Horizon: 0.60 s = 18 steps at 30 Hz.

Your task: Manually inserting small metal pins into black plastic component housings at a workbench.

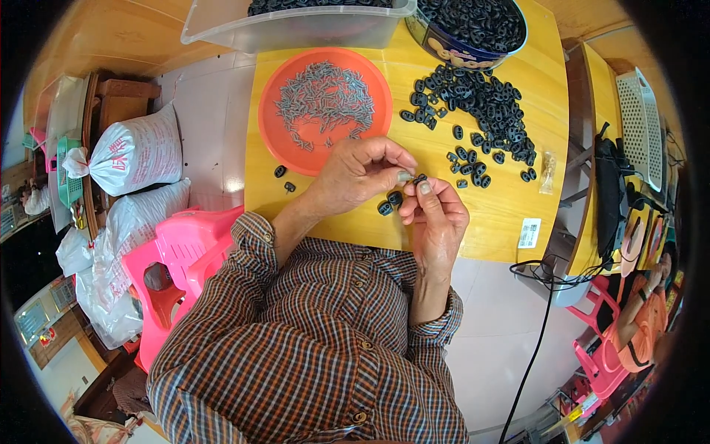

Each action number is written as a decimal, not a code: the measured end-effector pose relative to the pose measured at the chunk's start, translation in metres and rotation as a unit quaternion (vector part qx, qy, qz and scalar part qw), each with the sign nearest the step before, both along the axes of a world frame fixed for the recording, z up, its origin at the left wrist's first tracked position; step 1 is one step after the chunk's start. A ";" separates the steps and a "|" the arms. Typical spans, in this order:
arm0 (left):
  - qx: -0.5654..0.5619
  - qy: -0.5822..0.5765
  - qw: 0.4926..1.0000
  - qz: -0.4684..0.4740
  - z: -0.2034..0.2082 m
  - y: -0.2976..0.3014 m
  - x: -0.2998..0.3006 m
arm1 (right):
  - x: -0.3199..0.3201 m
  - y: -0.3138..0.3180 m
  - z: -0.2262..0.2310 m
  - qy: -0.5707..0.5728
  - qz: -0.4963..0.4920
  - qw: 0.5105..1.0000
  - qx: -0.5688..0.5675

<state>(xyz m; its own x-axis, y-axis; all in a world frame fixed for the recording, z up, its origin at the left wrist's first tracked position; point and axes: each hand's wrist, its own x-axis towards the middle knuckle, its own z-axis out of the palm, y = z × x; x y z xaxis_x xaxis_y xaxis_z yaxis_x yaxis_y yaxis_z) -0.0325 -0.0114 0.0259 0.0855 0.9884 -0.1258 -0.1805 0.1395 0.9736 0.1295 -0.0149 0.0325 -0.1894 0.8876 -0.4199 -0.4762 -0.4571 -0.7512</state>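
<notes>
In front of my chest, my two hands meet over the near edge of the yellow table. Between the fingertips is a small black plastic cord lock part point(420, 179). My right hand point(436, 222) is closed, pinching this part between thumb and fingers. From the left, my left hand point(368, 172) reaches its pinched thumb and forefinger to the same part; anything small inside that pinch is hidden. Just below the fingers lie a few black two-hole cord lock pieces point(385, 208). Many small metal springs point(325, 100) lie in a round orange-red tray point(271, 140) beyond my left hand.
A loose heap of black cord lock pieces point(488, 111) spreads over the right of the yellow table point(473, 229). Behind stand a clear plastic bin point(310, 33) and a round tin point(473, 58), both holding black pieces. A pink chair point(185, 248) and white sacks point(140, 152) stand left.
</notes>
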 end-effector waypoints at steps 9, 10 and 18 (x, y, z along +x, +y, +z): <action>-0.022 0.017 1.000 0.005 0.005 0.000 0.001 | -0.002 0.000 0.001 -0.016 0.002 1.000 -0.005; -0.023 0.017 1.000 0.006 0.004 -0.001 0.000 | -0.003 0.000 0.000 -0.017 0.005 1.000 -0.007; -0.003 0.040 0.999 -0.002 0.005 0.000 -0.001 | -0.004 -0.002 0.002 -0.052 0.006 0.999 0.008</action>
